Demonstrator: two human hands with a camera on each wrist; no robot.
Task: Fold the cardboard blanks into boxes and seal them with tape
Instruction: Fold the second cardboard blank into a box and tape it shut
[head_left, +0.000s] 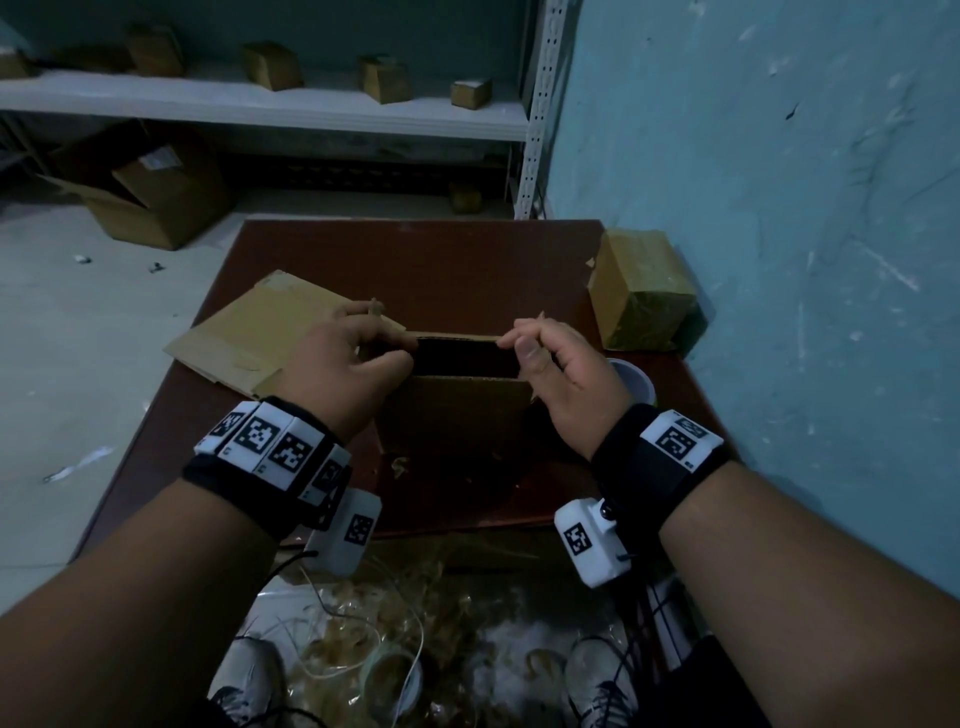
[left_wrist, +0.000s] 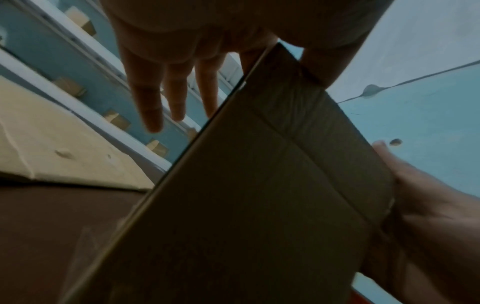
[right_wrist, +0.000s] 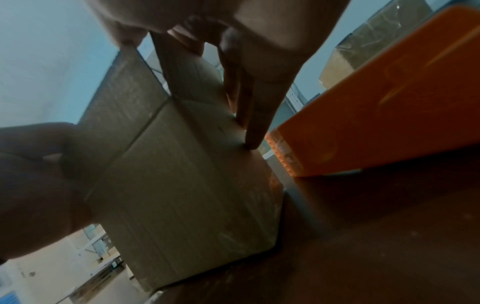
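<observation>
The left hand (head_left: 347, 364) pinches the left top edge of the open box (head_left: 457, 410), and the right hand (head_left: 561, 371) pinches the right top edge with thumb and curled fingers. The box stands upright on the tabletop (head_left: 447, 260), mouth up, between the two hands. To do this step well, I judge the end flaps should go in first, pressed square along their creases, with the long flaps then meeting flush for tape. The head view alone shows the flat blanks (head_left: 270, 327) just left of the box, a sealed box (head_left: 641, 291) at the far right corner and a tape roll (head_left: 636, 382) beside the right hand. The wrist views add the box's outer walls and crease lines, and the left one shows three fingers (left_wrist: 155, 98) straight beyond the edge
</observation>
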